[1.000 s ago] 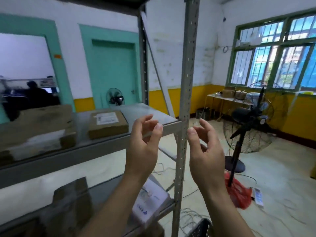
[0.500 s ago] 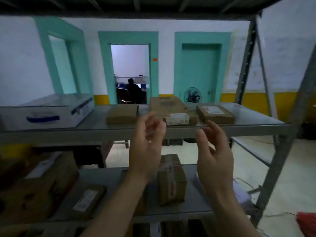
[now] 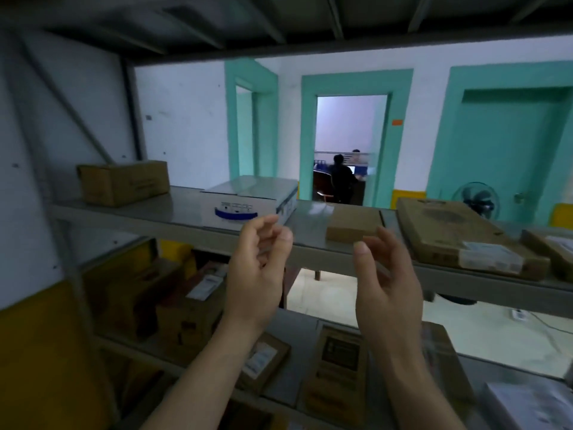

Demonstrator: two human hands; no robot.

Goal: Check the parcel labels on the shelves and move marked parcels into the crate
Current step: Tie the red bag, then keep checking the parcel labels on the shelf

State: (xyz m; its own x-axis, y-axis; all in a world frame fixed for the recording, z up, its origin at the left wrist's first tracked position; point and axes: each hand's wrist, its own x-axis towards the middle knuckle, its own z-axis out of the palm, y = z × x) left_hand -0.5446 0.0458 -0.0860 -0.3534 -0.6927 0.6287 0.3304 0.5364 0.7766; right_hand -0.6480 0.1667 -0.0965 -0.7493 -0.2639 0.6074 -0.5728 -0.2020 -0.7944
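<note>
Our view had swung left along the upper shelf (image 3: 173,217); both hands (image 3: 257,274), loosely curled, held nothing; scanning continued.

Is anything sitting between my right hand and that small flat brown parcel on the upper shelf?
Nothing visible. The right hand is raised empty, just in front of the upper shelf edge, and the small flat brown parcel lies right behind its fingertips. The white box stands off to the left.
</note>
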